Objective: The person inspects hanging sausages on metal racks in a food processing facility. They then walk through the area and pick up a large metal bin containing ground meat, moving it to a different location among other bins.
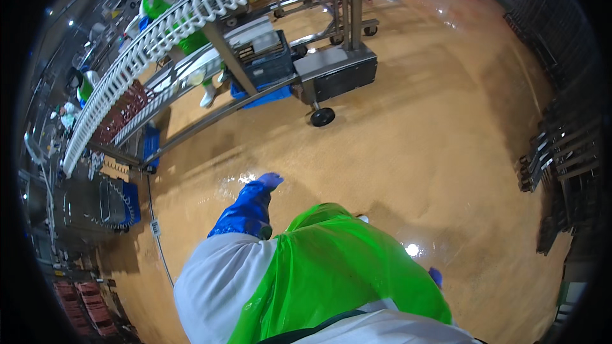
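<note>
My left hand [271,181], in a purple glove below a blue sleeve cover [242,209], hangs out in front of me over the floor. Nothing shows in it; its fingers look loose and slightly apart. Past the right edge of my green apron [357,255] only a small part of my right hand [436,277] appears, in the same purple glove. The apron hides most of that hand, so its fingers cannot be made out. Neither hand touches any equipment.
Ahead on the left runs a curved roller conveyor [162,35] on a wheeled metal frame [338,73]. Co-workers in green aprons [155,6] stand behind it. Dark metal racks [554,159] line the right side. A cable [159,248] crosses the wet tan floor [408,146] at left.
</note>
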`<action>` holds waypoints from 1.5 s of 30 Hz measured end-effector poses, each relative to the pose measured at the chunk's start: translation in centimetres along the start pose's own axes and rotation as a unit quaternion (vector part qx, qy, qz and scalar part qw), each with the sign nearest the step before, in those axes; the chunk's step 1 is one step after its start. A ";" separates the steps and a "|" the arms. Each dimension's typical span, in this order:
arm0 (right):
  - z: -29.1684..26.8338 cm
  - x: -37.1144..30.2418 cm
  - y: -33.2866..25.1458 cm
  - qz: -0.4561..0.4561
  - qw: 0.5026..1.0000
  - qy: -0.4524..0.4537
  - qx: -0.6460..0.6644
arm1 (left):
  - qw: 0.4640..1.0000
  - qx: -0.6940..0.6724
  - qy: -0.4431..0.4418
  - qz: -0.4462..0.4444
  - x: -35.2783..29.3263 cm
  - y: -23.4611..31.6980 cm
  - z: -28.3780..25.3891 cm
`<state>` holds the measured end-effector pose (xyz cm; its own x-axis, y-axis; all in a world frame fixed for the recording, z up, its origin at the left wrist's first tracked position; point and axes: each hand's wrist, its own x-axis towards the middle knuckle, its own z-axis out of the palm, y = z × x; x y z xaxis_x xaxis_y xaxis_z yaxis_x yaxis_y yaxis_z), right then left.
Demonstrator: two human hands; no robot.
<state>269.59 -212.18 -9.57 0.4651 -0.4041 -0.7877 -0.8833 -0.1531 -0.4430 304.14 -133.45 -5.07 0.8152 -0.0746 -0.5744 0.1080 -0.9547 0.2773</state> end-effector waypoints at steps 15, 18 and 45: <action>-7.8 23.9 -46.1 -0.286 0.955 -0.022 -0.079 | 0.970 -0.121 -0.052 -0.205 29.5 12.3 -9.0; -11.2 27.7 -46.6 -0.182 0.979 0.015 0.094 | 0.988 0.112 0.106 0.011 37.0 18.9 -17.4; -38.3 74.5 -117.1 -0.355 0.934 0.004 0.045 | 0.992 0.086 -0.080 -0.050 85.0 58.8 -29.9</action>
<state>405.47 -258.89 -0.02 0.9308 -0.2358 -0.2793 -0.3441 -0.3079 -0.8870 396.75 -187.32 -14.57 0.7032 -0.0093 -0.7109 0.0727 -0.9937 0.0850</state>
